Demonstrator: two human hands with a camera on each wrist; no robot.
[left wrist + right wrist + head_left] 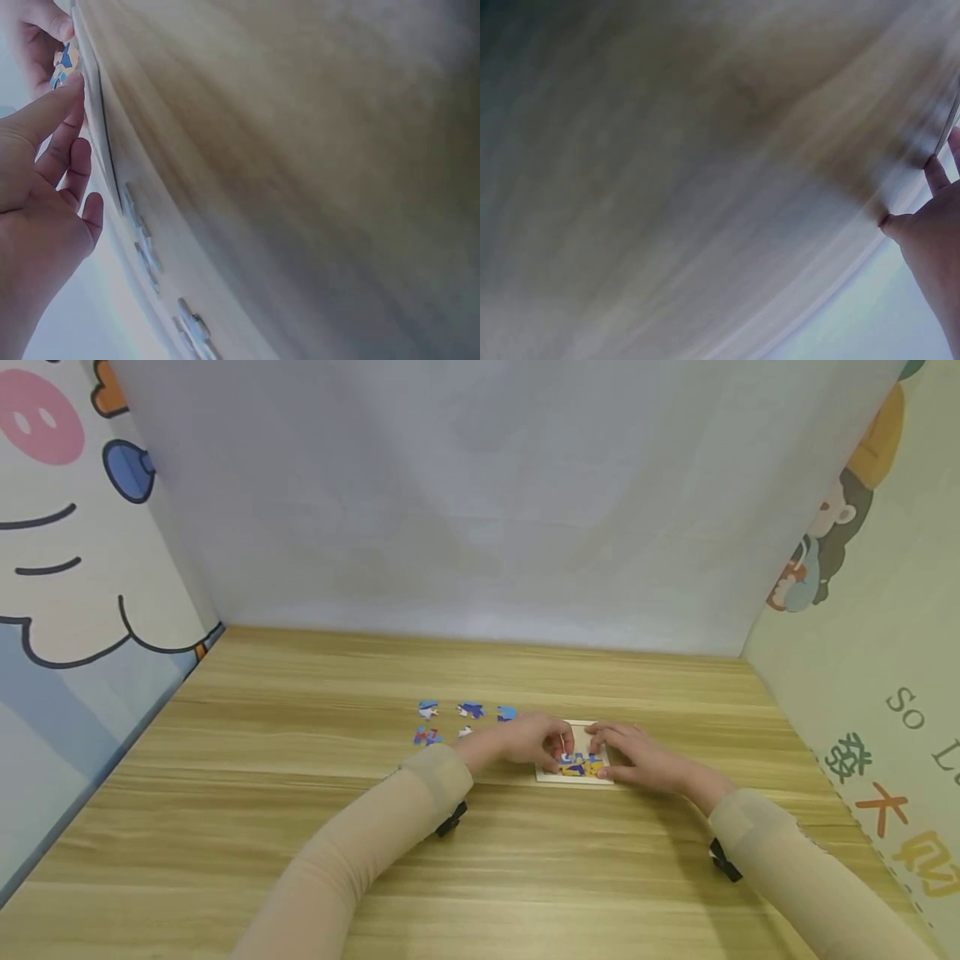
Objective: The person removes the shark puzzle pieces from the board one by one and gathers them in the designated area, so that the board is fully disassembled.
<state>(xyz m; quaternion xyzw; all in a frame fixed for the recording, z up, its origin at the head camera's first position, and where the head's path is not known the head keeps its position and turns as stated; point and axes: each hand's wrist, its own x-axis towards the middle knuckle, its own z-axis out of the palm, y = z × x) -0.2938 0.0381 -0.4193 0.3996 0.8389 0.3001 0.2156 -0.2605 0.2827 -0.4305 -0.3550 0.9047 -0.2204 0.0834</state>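
Observation:
A small jigsaw tray (573, 780) with a pale rim lies between my hands. Joined blue and yellow puzzle pieces (581, 768) fill its near part, and bare board shows at its far part. My left hand (534, 742) reaches in from the left, thumb and forefinger bent about a white and blue puzzle piece (566, 758); its fingertips partly hide it. In the left wrist view, one left fingertip touches the colored pieces (66, 64). My right hand (643, 758) rests along the tray's right side, thumb by the near corner and fingers spread toward the far edge.
Loose puzzle pieces lie left of the tray, among them a dark blue one (471, 710), a light blue one (506, 713) and a red and blue one (427, 736). The wooden table (315, 760) meets a pale curtain at the back and printed panels on both sides.

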